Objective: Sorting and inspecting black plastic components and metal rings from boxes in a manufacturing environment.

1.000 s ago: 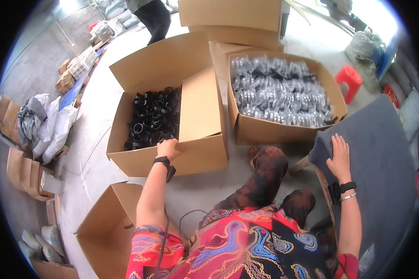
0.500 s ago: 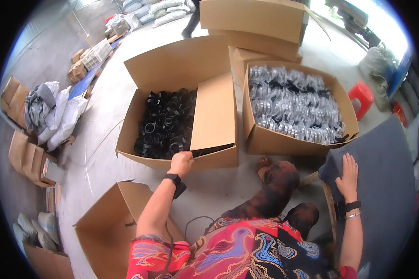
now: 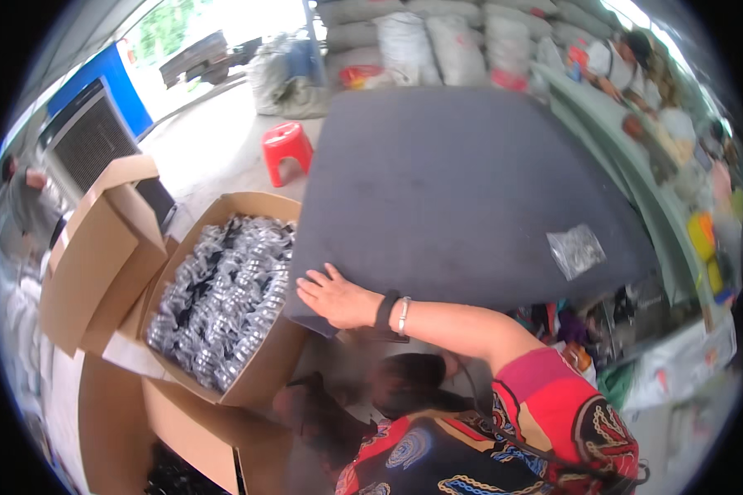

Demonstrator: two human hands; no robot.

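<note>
My right hand lies flat, fingers spread, on the near left corner of a table covered in dark grey cloth. It holds nothing. A small clear plastic bag of little pieces rests on the cloth to the right. Left of the table stands an open cardboard box, filled with rows of clear-wrapped ring-shaped parts. Nearer, at the lower left, another carton is partly cut off, with black parts inside. My left hand is out of the picture.
A red plastic stool stands behind the table. Stacked sacks line the back. On the right, a person works at a long green-covered bench. Another person is at the far left, near a large grey cooler.
My view has swung right toward the table. My left hand, earlier at the edge of the box of black parts, has left view. My right hand stays on the table corner.
</note>
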